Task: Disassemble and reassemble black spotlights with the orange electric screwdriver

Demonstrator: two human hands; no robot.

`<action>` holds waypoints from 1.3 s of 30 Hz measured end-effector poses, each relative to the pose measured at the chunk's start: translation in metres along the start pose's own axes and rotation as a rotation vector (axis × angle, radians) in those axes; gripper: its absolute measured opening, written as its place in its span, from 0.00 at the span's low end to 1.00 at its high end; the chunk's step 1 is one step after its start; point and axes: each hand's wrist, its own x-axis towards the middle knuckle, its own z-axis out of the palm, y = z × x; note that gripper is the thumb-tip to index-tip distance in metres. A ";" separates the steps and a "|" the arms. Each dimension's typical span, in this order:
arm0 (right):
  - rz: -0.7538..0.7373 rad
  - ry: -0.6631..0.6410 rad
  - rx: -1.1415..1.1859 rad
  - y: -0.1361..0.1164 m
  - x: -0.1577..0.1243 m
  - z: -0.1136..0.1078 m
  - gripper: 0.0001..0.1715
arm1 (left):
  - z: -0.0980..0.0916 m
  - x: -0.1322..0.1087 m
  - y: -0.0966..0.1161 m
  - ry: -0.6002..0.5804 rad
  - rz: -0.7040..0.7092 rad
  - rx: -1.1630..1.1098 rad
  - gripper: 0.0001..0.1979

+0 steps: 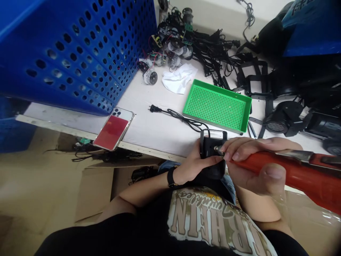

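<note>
"What's the left grip [195,165] doing?"

"Clenched around a black rectangular plastic housing [213,149], held at the edge of the white counter [149,133]."

"And the right grip [253,167]?"

"Clenched on a red electric screwdriver [295,174], its metal tip touching the housing."

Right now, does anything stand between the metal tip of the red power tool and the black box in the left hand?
Nothing visible does: the red tool has its tip right at the black box in the left hand; the right hand's fingers lie beside it.
</note>
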 end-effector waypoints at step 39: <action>-0.162 0.112 -0.057 0.014 0.010 0.013 0.13 | 0.009 0.002 0.001 0.047 0.038 0.031 0.33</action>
